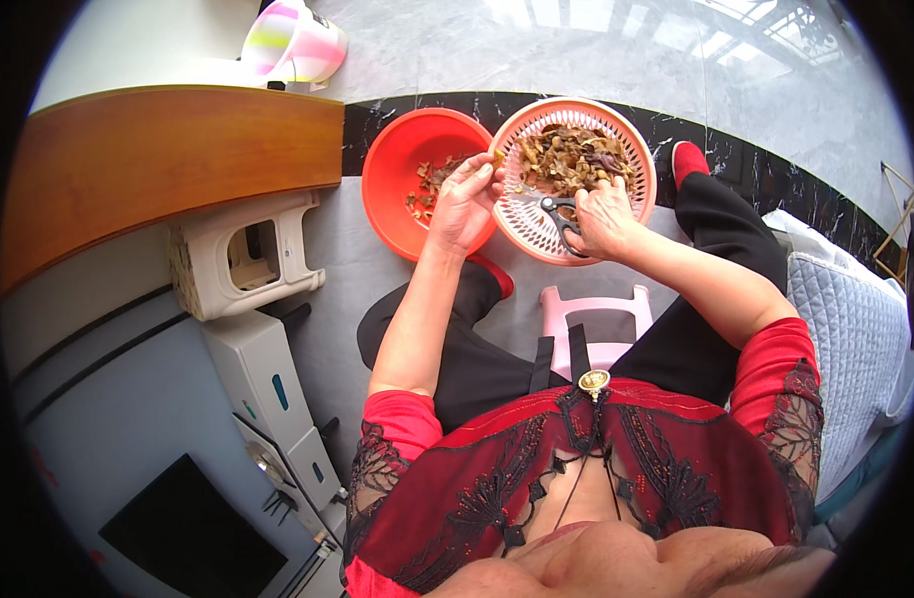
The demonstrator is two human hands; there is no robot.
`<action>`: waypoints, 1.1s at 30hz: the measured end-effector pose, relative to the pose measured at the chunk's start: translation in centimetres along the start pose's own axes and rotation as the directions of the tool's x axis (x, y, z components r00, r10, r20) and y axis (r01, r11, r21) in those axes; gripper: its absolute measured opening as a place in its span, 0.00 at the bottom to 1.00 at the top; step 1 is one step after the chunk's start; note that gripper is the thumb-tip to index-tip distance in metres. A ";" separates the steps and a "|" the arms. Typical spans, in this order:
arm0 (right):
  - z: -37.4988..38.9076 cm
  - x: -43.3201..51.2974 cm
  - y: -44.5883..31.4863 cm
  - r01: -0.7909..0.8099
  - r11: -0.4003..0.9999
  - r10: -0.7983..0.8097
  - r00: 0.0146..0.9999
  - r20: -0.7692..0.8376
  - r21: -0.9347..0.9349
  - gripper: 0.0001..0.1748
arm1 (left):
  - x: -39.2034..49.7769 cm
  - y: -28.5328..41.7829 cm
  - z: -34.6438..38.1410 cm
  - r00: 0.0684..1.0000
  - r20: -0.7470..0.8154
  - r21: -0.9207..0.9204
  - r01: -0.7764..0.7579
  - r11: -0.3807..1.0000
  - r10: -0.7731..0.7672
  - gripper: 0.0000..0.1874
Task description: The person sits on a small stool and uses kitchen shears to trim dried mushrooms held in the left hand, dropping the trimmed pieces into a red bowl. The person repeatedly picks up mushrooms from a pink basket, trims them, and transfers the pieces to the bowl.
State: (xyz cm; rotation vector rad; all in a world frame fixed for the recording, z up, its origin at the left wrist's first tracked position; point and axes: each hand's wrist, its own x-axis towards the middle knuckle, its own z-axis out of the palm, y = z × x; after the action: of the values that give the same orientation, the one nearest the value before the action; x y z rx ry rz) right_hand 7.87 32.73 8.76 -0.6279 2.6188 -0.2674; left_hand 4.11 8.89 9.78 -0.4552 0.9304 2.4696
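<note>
My left hand (466, 200) is raised over the right side of a red plastic basin (388, 196). Its thumb and fingertips pinch a small yellowish piece (499, 156), too small to identify. Brown cut scraps (421, 203) lie in the basin, partly hidden by this hand. A pair of scissors (558, 211) with black handles hangs from my right hand (609, 218), the blades pointing left. The fingertips of that hand touch a heap of brown dried pieces, possibly mushrooms (569, 153), in a pink slotted plastic basket (511, 230). The basket stands against the basin's right side.
Between my legs is a pink plastic stool (595, 305). A wooden panel (195, 142) and a cream plastic stool (277, 258) stand left. A multicoloured bucket (307, 45) sits at the far left, and a quilted pale-blue cover (838, 329) lies at the right.
</note>
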 end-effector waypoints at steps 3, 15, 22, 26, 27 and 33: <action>0.8 0.4 0.6 -0.018 0.998 0.020 0.999 0.025 -0.061 0.21 | -0.1 0.3 0.5 1.000 0.009 0.004 -0.002 1.000 0.002 0.11; 1.8 -0.1 1.0 -0.055 0.985 0.046 0.997 -0.057 -0.162 0.26 | 0.1 -1.8 1.6 0.994 -0.041 0.038 0.101 0.994 -0.100 0.10; -1.6 1.6 2.0 0.083 0.438 0.114 0.983 -0.146 0.895 0.08 | 0.2 -4.0 1.9 0.980 -0.047 0.027 0.192 0.981 -0.191 0.11; -1.8 1.9 2.4 0.091 0.043 0.043 0.995 -0.093 0.995 0.11 | 0.4 -5.0 2.3 0.975 0.014 0.032 0.221 0.975 -0.221 0.12; -1.7 1.8 2.5 0.088 -0.001 0.028 0.996 -0.088 0.996 0.11 | 0.5 -5.1 2.5 0.974 0.013 0.033 0.225 0.974 -0.226 0.12; -1.9 1.7 2.8 0.062 0.054 0.050 0.997 -0.065 0.997 0.11 | 0.3 -5.1 3.7 0.968 0.050 0.099 0.239 0.966 -0.245 0.11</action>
State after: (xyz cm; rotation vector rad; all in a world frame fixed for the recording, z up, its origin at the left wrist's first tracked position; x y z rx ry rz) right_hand 4.59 34.60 9.03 -0.0422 1.6844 -1.9638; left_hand 6.03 14.89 9.55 -0.4309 0.9017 2.1984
